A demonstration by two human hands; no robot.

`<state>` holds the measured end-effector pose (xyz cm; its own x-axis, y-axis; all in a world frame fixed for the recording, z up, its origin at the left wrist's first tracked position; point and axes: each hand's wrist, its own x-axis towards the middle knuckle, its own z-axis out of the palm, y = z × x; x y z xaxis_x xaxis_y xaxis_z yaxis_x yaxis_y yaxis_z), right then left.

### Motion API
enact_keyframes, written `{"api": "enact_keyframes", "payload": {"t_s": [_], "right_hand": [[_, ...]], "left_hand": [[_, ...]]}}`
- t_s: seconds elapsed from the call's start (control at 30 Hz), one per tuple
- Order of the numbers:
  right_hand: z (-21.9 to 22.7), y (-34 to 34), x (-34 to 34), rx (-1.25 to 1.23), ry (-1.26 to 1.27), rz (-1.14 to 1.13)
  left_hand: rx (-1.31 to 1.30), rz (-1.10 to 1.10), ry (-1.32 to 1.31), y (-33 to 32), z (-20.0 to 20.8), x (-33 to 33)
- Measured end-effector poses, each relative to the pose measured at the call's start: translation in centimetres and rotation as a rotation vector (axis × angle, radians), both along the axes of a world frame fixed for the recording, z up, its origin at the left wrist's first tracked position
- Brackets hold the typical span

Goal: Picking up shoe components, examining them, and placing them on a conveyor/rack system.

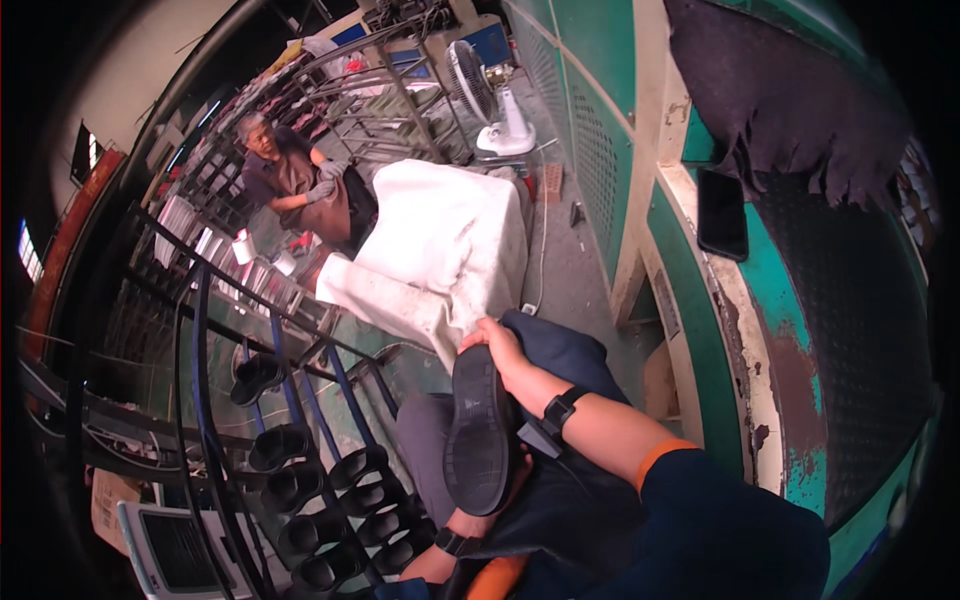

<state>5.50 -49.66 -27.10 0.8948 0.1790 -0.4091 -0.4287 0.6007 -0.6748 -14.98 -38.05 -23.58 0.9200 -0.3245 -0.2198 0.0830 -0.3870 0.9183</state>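
Note:
A black shoe (pixel 474 440) is held over my lap with its dark, treaded sole turned up toward me. My right hand (pixel 502 352) grips its far end, fingers wrapped over the edge. At the near end my left hand (pixel 472 524) holds the shoe from beneath; most of its fingers are hidden behind the sole. Dark bands circle both of my wrists. Just beyond the right hand is a white cloth (pixel 440 240) draped over a bulky, boxy form.
On the left a blue metal rack (pixel 205 370) carries several black shoes (pixel 285 447). A green machine (pixel 790 380) with a phone (pixel 722 215) on its ledge flanks my right. Farther off are a gloved co-worker (pixel 300 185) and a white standing fan (pixel 505 130).

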Motion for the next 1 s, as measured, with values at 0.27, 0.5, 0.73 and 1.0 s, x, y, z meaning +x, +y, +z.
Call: {"api": "enact_keyframes", "payload": {"t_s": [0.27,0.5,0.73,1.0], "right_hand": [[5.5,1.2,-1.7,0.362,-0.084,0.282],[-10.9,-5.6,0.2,-0.347,-0.396,0.122],[-7.0,-7.3,-1.4,-0.096,0.076,0.472],[2.5,-8.2,-6.9,0.531,-0.120,1.054]], "left_hand": [[-1.065,0.001,0.557,2.9,0.2,0.1],[-1.529,0.156,0.904,2.4,3.2,-2.5],[-1.285,0.253,0.635,3.1,4.8,-2.6],[-1.459,0.182,0.016,11.0,7.2,-1.3]]}}
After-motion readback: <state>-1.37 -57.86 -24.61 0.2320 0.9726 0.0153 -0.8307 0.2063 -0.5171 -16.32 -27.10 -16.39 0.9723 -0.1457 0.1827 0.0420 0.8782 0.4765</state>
